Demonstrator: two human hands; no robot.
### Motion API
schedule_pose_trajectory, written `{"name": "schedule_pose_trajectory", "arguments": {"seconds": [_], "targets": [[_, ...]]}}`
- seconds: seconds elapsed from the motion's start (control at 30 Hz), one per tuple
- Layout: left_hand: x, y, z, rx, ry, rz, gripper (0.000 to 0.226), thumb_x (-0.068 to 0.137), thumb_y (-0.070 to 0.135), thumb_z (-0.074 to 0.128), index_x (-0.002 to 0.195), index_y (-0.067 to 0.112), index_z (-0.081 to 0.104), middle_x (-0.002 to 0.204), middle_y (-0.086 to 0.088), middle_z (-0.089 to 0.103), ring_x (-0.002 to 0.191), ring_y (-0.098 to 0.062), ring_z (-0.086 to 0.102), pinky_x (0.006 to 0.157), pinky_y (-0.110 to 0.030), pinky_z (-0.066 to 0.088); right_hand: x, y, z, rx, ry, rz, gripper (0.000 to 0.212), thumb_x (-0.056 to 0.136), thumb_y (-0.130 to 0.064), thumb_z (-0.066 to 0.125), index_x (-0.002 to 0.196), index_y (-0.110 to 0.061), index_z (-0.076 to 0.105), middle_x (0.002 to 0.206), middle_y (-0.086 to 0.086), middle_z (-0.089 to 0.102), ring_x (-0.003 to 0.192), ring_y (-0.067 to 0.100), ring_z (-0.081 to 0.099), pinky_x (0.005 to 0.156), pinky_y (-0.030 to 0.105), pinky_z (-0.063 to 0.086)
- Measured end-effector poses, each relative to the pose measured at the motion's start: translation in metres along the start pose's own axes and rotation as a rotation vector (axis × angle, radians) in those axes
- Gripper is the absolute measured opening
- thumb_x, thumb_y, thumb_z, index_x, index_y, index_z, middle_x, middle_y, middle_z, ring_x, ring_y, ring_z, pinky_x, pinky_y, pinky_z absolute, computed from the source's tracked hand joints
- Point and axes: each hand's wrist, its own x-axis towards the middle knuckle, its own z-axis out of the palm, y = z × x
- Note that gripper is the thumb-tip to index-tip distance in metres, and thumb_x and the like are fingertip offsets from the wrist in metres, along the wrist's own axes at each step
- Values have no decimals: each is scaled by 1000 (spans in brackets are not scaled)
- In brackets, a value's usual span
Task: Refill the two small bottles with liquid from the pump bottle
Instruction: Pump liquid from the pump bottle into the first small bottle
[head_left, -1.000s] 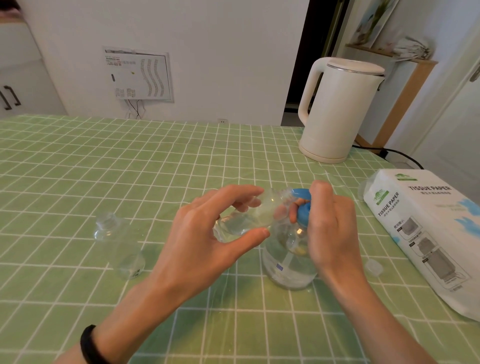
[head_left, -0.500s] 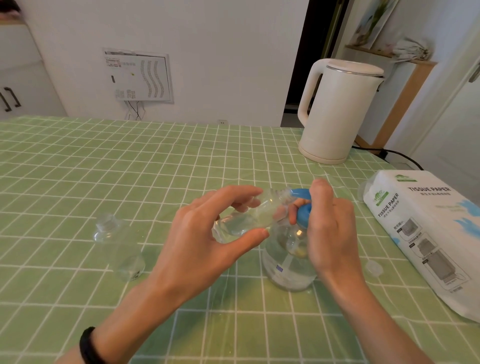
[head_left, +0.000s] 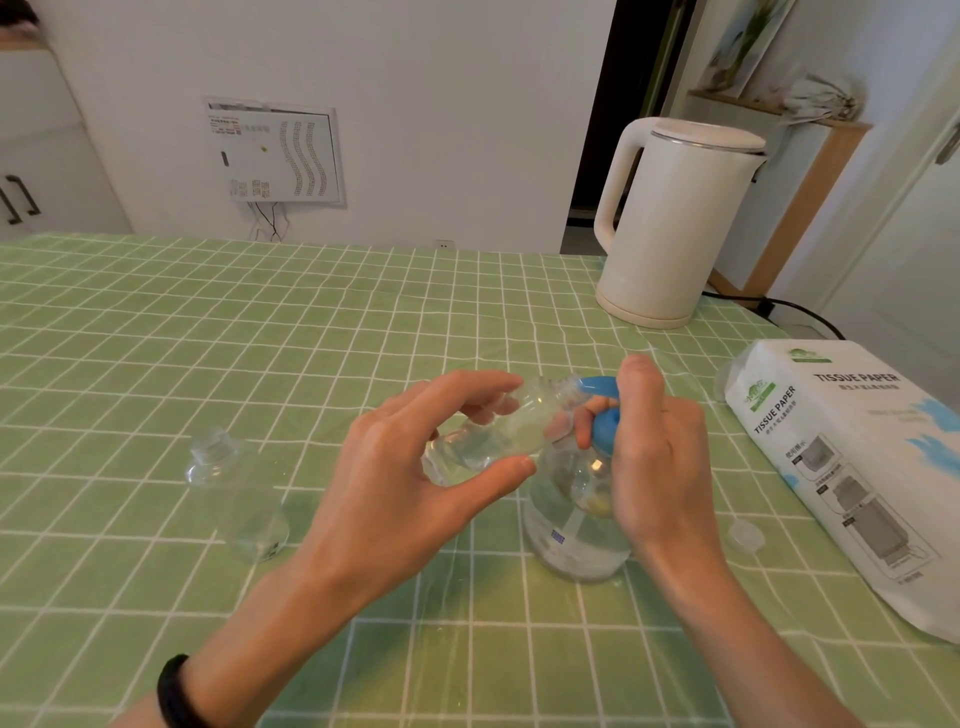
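Note:
My left hand (head_left: 410, 467) holds a small clear bottle (head_left: 498, 431) tilted on its side, its open neck touching the blue nozzle of the pump bottle (head_left: 571, 525). The pump bottle stands on the green checked tablecloth with clear liquid inside. My right hand (head_left: 654, 457) wraps the blue pump head (head_left: 605, 421), thumb up on top. Some liquid lies in the held bottle. A second small clear bottle (head_left: 234, 493) stands uncapped to the left, apart from both hands.
A white kettle (head_left: 670, 223) stands at the back right with its black cord (head_left: 789, 306). A tissue paper pack (head_left: 852, 467) lies along the right edge. A small clear cap (head_left: 745, 535) sits beside the pack, right of my wrist.
Both hands stay in place around the bottles. The blue pump head looks slightly higher than half a second ago.

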Motion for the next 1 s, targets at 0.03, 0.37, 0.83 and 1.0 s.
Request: {"name": "schedule_pose_trajectory", "arguments": {"seconds": [0.03, 0.37, 0.83, 1.0], "targets": [[0, 0, 0, 0, 0, 0, 48, 82, 47, 75, 128, 33, 66, 111, 23, 73, 104, -1, 69, 84, -5, 42, 1, 0, 0, 5, -12, -5, 64, 98, -47, 33, 45, -19, 53, 53, -7, 70, 44, -2, 55, 48, 9, 39], [0, 1, 1, -1, -2, -6, 48, 82, 47, 74, 127, 33, 66, 110, 23, 73, 104, -2, 68, 83, -7, 43, 1, 3, -1, -9, -15, 20, 64, 97, -48, 31, 48, -15, 56, 68, 3, 78, 51, 12, 60, 48, 20, 43], [1, 1, 1, -22, 6, -7, 50, 81, 47, 75, 128, 31, 67, 111, 22, 74, 104, -4, 69, 81, -9, 45, 3, 5, -5, 77, -104, 55, 70, 99, -57, 33, 50, -14, 57, 65, -2, 75, 61, -2, 66, 62, 5, 44], [1, 1, 0, -22, 7, -9, 50, 81, 48, 75, 128, 33, 66, 112, 23, 73, 105, -3, 69, 81, -9, 45, 3, 6, -9, 76, -194, 65, 69, 91, -69, 29, 56, -19, 60, 81, -1, 82, 79, 6, 72, 78, 30, 45]]}}
